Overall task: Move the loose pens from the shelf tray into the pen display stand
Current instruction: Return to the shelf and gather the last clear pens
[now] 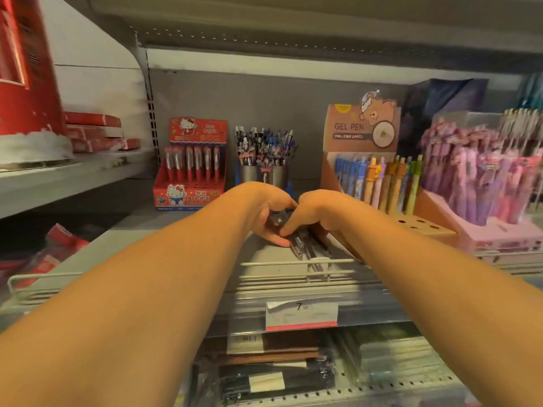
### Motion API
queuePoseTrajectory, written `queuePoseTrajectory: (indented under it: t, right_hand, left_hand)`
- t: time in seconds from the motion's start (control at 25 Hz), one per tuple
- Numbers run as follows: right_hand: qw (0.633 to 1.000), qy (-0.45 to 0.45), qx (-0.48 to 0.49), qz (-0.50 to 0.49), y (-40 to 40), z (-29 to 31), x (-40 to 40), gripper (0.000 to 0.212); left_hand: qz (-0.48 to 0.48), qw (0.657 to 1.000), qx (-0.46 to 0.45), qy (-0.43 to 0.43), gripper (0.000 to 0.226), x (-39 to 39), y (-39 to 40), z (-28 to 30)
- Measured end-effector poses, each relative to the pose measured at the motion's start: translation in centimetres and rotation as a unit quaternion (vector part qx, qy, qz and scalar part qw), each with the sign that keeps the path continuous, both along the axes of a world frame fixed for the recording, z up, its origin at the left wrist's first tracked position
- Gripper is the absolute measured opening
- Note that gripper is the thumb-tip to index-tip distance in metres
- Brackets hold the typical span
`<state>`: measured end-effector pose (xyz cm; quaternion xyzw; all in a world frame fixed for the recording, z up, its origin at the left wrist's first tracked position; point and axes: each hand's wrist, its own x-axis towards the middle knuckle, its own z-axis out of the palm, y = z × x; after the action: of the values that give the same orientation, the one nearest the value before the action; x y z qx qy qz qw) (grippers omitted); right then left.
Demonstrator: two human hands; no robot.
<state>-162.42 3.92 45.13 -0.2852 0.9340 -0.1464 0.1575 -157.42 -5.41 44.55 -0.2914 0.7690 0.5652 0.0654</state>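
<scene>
We face a grey shop shelf (188, 224) with a wire rail (293, 263) along its front edge, and on it, to our right, stands the brown pen stand (364, 160) marked for gel pens, its back rows filled and several front holes (417, 224) open. Both our arms reach in and meet at the middle of the shelf. Our left hand (264, 210) curls its fingers over the dark loose pens (305, 245), which lie flat just beside the stand's left wall; our right hand (311, 212) bends down onto the same bundle, fingertips touching the pens, though we cannot tell whether it truly grips them. We judge these pens light, stiff and smooth, apt to roll or slide apart, so we should pinch them round the middle of their barrels, few at a time.
</scene>
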Motion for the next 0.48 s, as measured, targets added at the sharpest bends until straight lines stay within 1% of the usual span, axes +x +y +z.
queuePoseTrajectory:
  t: [0.08, 0.16, 0.2, 0.24, 0.28, 0.32, 0.4, 0.44, 0.48]
  right_hand:
    - [0.999, -0.019, -0.045, -0.005, 0.2, -0.9, -0.3, 0.068]
    - [0.987, -0.087, -0.134, -0.024, 0.2, -1.5, -1.0, 0.050]
    - [0.981, -0.116, -0.155, -0.021, 0.1, -1.5, -1.1, 0.037]
    - [0.979, -0.128, -0.156, -0.017, 0.1, -1.5, -1.1, 0.028]
    - [0.978, -0.133, -0.159, -0.018, 0.1, -1.4, -1.0, 0.023]
    - [0.974, -0.140, -0.178, -0.014, 0.1, -1.4, -0.8, 0.019]
    - [0.951, -0.173, -0.256, -0.006, -0.2, -1.4, -0.4, 0.009]
    - [0.937, -0.190, -0.292, -0.011, -0.1, -1.6, -0.1, 0.009]
    - [0.927, -0.201, -0.316, -0.014, -0.1, -1.7, 0.1, 0.015]
  left_hand:
    - [0.020, 1.000, 0.004, 0.013, 0.023, -0.1, 0.2, -0.5]
    - [0.038, 0.999, 0.012, 0.038, 0.018, -0.5, 0.2, -0.9]
    - [0.041, 0.998, 0.019, 0.044, 0.018, -0.5, 0.2, -1.1]
    - [0.044, 0.998, 0.023, 0.048, 0.019, -0.6, 0.1, -1.2]
    - [0.048, 0.997, 0.026, 0.049, 0.020, -0.6, 0.2, -1.4]
    - [0.051, 0.997, 0.033, 0.055, 0.019, -0.7, 0.2, -1.5]
    - [0.064, 0.991, 0.066, 0.095, 0.021, -1.0, 0.0, -1.6]
    - [0.078, 0.986, 0.083, 0.121, 0.026, -1.2, -0.1, -1.5]
    - [0.093, 0.981, 0.094, 0.142, 0.032, -1.4, -0.2, -1.4]
